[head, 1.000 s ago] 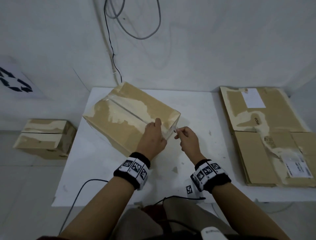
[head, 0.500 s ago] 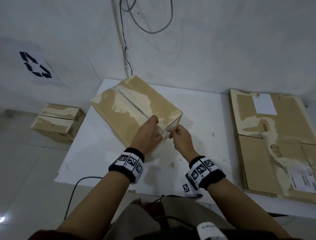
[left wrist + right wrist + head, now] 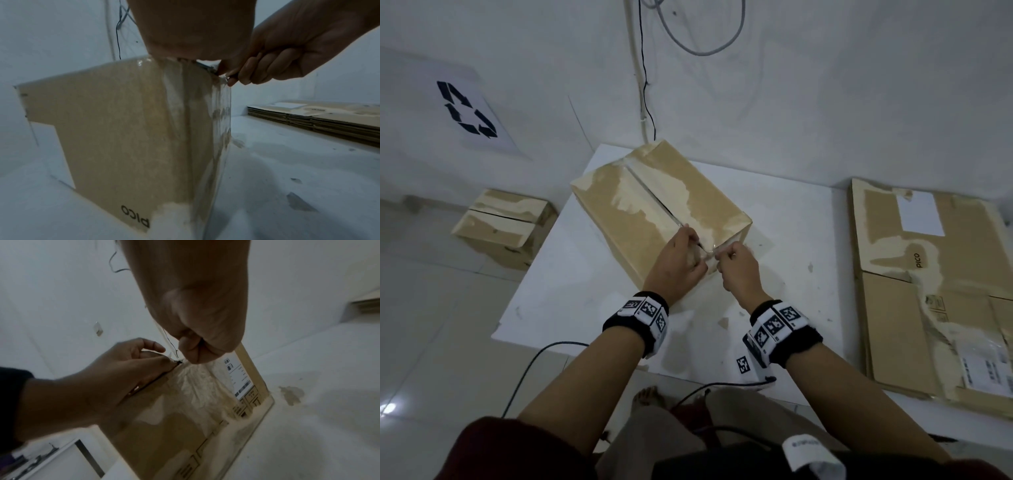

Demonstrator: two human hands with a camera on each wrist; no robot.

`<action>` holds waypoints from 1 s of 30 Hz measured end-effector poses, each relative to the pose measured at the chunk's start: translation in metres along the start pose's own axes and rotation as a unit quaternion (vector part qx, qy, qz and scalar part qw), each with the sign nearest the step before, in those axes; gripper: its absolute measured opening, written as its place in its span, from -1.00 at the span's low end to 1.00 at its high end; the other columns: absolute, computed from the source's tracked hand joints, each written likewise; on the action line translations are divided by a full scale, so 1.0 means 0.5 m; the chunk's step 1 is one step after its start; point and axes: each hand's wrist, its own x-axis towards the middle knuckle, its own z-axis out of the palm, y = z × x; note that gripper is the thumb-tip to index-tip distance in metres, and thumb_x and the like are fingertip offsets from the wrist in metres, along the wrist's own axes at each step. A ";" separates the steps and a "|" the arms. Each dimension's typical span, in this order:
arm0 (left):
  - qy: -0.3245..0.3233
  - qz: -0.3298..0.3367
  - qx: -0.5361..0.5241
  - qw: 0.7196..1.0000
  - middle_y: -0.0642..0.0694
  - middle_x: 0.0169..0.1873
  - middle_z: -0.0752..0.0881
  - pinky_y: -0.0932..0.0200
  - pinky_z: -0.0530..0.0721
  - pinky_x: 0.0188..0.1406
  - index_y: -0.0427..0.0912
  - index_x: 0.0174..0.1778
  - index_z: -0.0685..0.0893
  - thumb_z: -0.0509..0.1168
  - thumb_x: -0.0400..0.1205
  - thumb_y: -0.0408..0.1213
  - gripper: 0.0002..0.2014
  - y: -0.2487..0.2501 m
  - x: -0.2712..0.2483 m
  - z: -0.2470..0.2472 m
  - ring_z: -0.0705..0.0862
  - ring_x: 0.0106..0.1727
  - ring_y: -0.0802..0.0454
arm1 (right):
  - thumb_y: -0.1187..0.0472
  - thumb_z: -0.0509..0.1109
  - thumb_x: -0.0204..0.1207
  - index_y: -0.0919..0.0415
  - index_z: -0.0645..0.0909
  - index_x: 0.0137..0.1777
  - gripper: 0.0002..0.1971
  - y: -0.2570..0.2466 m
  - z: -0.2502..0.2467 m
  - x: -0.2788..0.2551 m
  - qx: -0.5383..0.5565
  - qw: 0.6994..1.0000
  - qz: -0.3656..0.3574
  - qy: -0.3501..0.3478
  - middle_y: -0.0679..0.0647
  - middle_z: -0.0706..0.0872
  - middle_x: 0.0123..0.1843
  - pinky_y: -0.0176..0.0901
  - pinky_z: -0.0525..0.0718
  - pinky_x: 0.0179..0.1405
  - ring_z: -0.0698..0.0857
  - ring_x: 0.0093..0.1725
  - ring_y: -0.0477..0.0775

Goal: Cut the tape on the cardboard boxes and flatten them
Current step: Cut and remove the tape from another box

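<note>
A stack of flattened boxes [image 3: 928, 291] is seen at the right of the white table [image 3: 791, 219], well apart from the work; a second taped box [image 3: 503, 226] sits on the floor to the left, and cables [image 3: 643, 85] hang down the wall behind. Nothing is placed between the hands and the box [image 3: 654, 205], which stands on the table's middle, turned askew, its long axis and taped top seam running from the far left corner toward the near right. The near end of that seam is met by both hands. The left hand [image 3: 678, 263] is laid on the box's near top edge, fingers curled at the seam; what it pinches cannot be told. The right hand [image 3: 736, 270] is closed into a fist just beside it, its fingertips [image 3: 242, 76] pinched on clear tape [image 3: 223, 97] at the corner; whether a blade is held cannot be told.
</note>
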 end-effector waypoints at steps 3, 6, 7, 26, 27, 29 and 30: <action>0.002 0.010 0.005 1.000 -0.13 -0.04 0.58 0.30 0.52 0.04 -0.31 0.15 0.44 0.38 0.47 -0.41 -0.63 -0.002 -0.003 0.004 0.57 -0.01 0.02 | 0.30 0.20 0.68 0.39 0.55 0.00 -0.85 0.007 -0.004 -0.007 -0.008 1.000 -0.002 -0.011 0.13 0.60 -0.23 -0.25 0.40 -0.47 0.45 -0.41 -0.02; 0.003 0.010 0.011 1.000 -0.10 -0.05 0.56 0.37 0.43 0.09 -0.29 0.14 0.44 0.37 0.47 -0.41 -0.64 -0.007 -0.001 0.005 0.52 -0.02 0.06 | 0.30 0.21 0.68 0.43 0.56 0.05 -0.83 0.000 0.002 -0.003 0.025 0.999 0.023 -0.012 0.12 0.61 -0.24 -0.31 0.38 -0.64 0.43 -0.46 -0.02; 0.003 0.007 0.012 1.000 -0.09 -0.05 0.55 0.37 0.42 0.13 -0.29 0.14 0.44 0.37 0.48 -0.41 -0.65 -0.008 -0.001 0.006 0.50 -0.03 0.09 | 0.31 0.21 0.68 0.41 0.56 0.04 -0.84 -0.001 0.004 -0.002 0.037 0.999 0.028 -0.011 0.08 0.61 -0.24 -0.32 0.37 -0.68 0.42 -0.47 -0.03; -0.014 -0.006 -0.013 1.000 -0.10 -0.04 0.58 0.16 0.52 0.07 -0.20 0.10 0.43 0.27 0.62 -0.27 -0.79 -0.002 -0.019 -0.014 0.55 0.00 -0.02 | 0.26 0.27 0.64 0.22 0.51 -0.24 -0.80 -0.009 -0.047 -0.020 -0.062 0.993 0.011 -0.099 0.11 0.55 -0.30 -0.30 0.31 -0.59 0.45 -0.46 0.00; -0.014 -0.002 0.001 1.000 -0.11 -0.02 0.57 0.18 0.48 0.05 -0.22 0.11 0.44 0.28 0.61 -0.30 -0.79 0.000 -0.020 -0.012 0.52 0.02 -0.01 | 0.21 0.25 0.65 0.25 0.55 -0.23 -0.77 -0.008 -0.072 -0.016 -0.094 0.992 -0.018 -0.086 0.14 0.57 -0.27 -0.27 0.37 -0.50 0.51 -0.39 0.02; -0.019 0.000 0.028 0.999 -0.13 0.00 0.55 0.20 0.43 0.02 -0.24 0.12 0.44 0.28 0.58 -0.34 -0.77 0.007 -0.018 -0.011 0.46 0.05 0.00 | 0.06 0.24 0.62 0.35 0.57 -0.25 -0.64 -0.009 -0.114 -0.018 -0.072 0.996 -0.042 -0.024 0.20 0.59 -0.30 -0.12 0.43 -0.31 0.51 -0.35 0.03; -0.026 -0.004 0.038 0.999 -0.14 0.02 0.54 0.18 0.43 0.02 -0.24 0.12 0.43 0.28 0.56 -0.35 -0.75 0.008 -0.017 -0.012 0.46 0.06 -0.01 | 0.01 0.27 0.59 0.37 0.53 -0.24 -0.61 -0.010 -0.125 -0.015 -0.060 0.996 -0.059 0.001 0.18 0.53 -0.35 -0.09 0.40 -0.31 0.46 -0.38 0.03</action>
